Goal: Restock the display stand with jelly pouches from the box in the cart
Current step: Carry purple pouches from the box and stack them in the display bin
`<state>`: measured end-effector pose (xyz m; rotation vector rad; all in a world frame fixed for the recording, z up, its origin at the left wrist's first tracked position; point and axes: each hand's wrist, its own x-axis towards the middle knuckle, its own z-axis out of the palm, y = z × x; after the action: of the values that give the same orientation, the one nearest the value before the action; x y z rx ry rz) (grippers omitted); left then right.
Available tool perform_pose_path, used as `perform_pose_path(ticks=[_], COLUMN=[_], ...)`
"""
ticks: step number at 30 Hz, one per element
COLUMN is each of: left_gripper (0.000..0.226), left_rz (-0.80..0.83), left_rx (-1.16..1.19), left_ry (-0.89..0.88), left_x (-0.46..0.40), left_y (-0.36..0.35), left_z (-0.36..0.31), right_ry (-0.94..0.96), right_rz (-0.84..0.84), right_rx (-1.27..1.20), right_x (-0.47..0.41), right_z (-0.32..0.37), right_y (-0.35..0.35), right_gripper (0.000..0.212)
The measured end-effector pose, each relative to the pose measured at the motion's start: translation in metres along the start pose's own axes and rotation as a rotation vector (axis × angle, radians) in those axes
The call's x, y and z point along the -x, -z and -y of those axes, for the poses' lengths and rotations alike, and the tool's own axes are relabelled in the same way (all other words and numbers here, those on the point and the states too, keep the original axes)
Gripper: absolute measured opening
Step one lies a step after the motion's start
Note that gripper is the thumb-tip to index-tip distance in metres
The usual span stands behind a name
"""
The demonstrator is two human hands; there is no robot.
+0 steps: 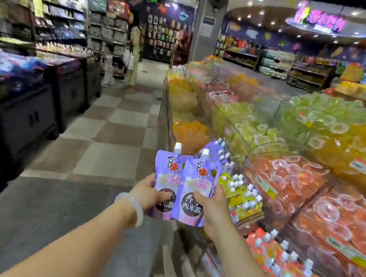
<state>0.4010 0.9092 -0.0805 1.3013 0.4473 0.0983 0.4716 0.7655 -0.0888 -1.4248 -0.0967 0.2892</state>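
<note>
Two purple jelly pouches, white caps up, held out over the aisle-side edge of the display stand. Left pouch pinched low by left hand, thumb on front. Right pouch gripped low by right hand, thumb across the label; it overlaps the left one a bit. Both upright, labels facing out.

Just behind them: purple pouch section w/ same product, then yellow pouches beside it, orange pouches nearer. Clear dividers split the bins.

Step, prob: drop these into the purple slot. To do well: match colour, keep caps up and labels front, set one at a time so they don't tip into the yellow section. Cart/box not in view.
</note>
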Motion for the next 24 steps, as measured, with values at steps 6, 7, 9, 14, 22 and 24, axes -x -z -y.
perform_pose_path(ticks=[6, 7, 9, 14, 22, 24], left_gripper=[0.043, 0.043, 0.042, 0.039, 0.036, 0.037], left_rz=[-0.021, -0.010, 0.019, 0.113, 0.290, 0.313], left_rx=[0.009, -0.011, -0.050, -0.127, -0.291, -0.326], left_ry=[0.051, 0.056, 0.071, 0.057, 0.002, -0.036], left_x=[-0.119, -0.140, -0.180, -0.278, -0.405, -0.437], left_y=[0.062, 0.071, 0.084, 0.091, 0.038, 0.025], left_z=[-0.018, -0.023, -0.036, -0.071, -0.086, -0.089], right_ry=[-0.022, -0.027, -0.043, -0.022, -0.014, 0.000], right_rz=[0.003, -0.013, -0.059, -0.203, -0.480, -0.506], right_rx=[-0.014, -0.024, -0.034, -0.029, 0.001, -0.036], right_x=[-0.106, -0.123, -0.157, -0.231, -0.337, -0.363], right_z=[-0.024, -0.026, -0.029, -0.020, -0.019, -0.016], right_y=[-0.070, -0.080, -0.098, -0.124, -0.097, -0.088], right_gripper=[0.030, 0.031, 0.032, 0.023, 0.051, 0.047])
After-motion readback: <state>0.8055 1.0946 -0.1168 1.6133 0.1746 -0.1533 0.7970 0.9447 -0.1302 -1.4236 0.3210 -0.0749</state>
